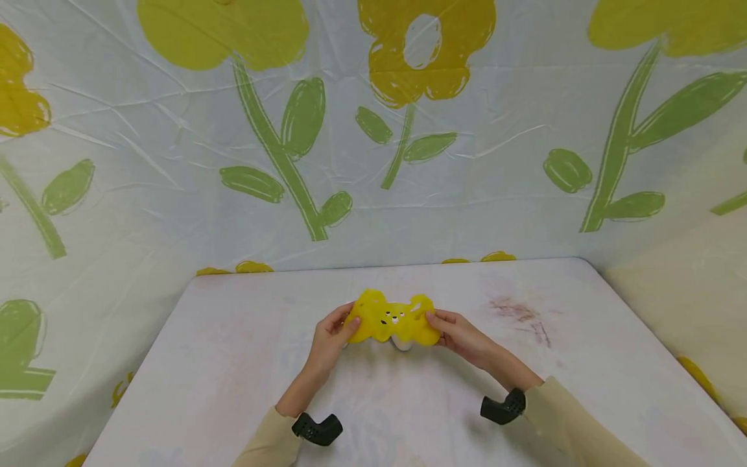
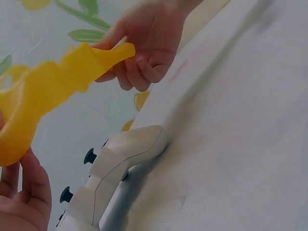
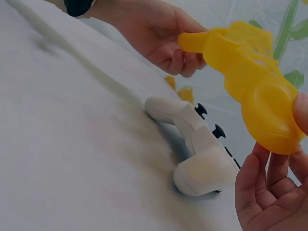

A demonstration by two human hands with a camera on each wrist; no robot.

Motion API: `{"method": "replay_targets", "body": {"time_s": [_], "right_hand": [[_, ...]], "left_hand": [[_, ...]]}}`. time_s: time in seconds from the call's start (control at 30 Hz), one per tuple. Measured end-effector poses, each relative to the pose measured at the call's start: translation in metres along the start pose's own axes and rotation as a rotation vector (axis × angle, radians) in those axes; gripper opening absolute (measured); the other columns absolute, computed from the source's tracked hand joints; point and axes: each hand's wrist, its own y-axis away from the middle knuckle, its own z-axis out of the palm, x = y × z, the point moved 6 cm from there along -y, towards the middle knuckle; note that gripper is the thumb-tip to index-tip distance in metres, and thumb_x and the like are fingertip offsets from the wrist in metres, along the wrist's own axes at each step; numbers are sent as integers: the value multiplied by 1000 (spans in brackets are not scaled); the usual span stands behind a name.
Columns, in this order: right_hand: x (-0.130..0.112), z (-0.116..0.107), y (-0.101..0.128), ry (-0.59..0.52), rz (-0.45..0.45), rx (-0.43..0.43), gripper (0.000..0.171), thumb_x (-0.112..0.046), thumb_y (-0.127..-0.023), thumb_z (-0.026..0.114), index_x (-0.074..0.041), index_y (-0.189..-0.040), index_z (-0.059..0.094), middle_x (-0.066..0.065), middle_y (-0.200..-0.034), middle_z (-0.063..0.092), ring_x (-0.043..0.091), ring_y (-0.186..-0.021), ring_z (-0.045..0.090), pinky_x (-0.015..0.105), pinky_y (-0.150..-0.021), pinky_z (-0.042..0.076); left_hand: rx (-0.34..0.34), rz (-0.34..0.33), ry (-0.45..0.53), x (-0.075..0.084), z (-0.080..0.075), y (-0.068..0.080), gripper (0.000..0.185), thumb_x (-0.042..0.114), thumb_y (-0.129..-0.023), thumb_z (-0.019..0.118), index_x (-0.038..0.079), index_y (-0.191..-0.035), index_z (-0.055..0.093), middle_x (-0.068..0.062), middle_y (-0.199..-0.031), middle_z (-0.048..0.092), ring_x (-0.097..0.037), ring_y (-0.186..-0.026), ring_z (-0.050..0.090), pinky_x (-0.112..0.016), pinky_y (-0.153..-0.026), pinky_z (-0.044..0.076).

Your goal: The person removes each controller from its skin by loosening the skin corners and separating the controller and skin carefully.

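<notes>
Both forearms reach forward over the worktop [image 1: 233,363], angled inward so the 2 hands meet near its middle. Between them hangs a soft yellow silicone cover [image 1: 392,319], shaped like a gamepad skin with small holes cut through it, held up off the surface and stretched slightly from side to side.

The left hand [image 1: 329,335] pinches the cover's left lobe, thumb lying on its near face and the fingers curled behind it. The right hand [image 1: 461,335] grips the right lobe the same way; in the left wrist view its thumb presses on top of the cover's tip while the fingers fold under it. Both wrists sit low, close to the worktop, and each carries a black wrist mount [image 1: 317,429] just ahead of a beige sleeve [image 1: 574,425].

Directly below the cover, lying on the worktop, is a white game controller [image 3: 197,151]. It rests with its black thumbsticks pointing toward the far side, and neither hand touches it. From the head view only a sliver of it shows beneath the cover's lower edge.

A reddish smudge [image 1: 522,313] marks the worktop to the right of the hands. A flower-print sheet [image 1: 373,130] hangs behind and around the worktop.
</notes>
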Motion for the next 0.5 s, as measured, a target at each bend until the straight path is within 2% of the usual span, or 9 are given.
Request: {"method": "replay_targets", "body": {"time_s": [0.17,0.3,0.37,0.5], "right_hand": [[-1,0,0,-11,38,59,67,-44,-100,46,4,-144,33,-2,-116,58,12,-98,54,21,-88,48],[-2,-1,0,12,39,122,67,-47,-99,45,2,-144,36,-2,-114,58,13,-97,54,23,-88,47],[-3,-3,-1,24,32,151,66,-47,-100,44,3,-142,38,-3,-110,60,12,-95,54,23,-86,47],[-4,-6,-1,39,10,176,63,-45,-101,42,6,-138,42,-6,-101,61,11,-90,54,23,-82,48]], "left_hand": [[-40,2,33,0,2,0,41,13,-95,59,2,-134,54,-17,-136,54,-8,-102,60,-13,-86,50],[-85,-10,-17,-1,3,1,49,17,-95,60,0,-139,48,-17,-146,45,-21,-122,57,-18,-93,48],[-111,-24,-48,-3,3,1,50,18,-95,60,-2,-139,47,-20,-145,46,-23,-121,57,-18,-93,49],[-187,-69,-80,-6,5,0,49,21,-96,59,-3,-137,48,-22,-134,56,-14,-102,61,-17,-84,51]]}}
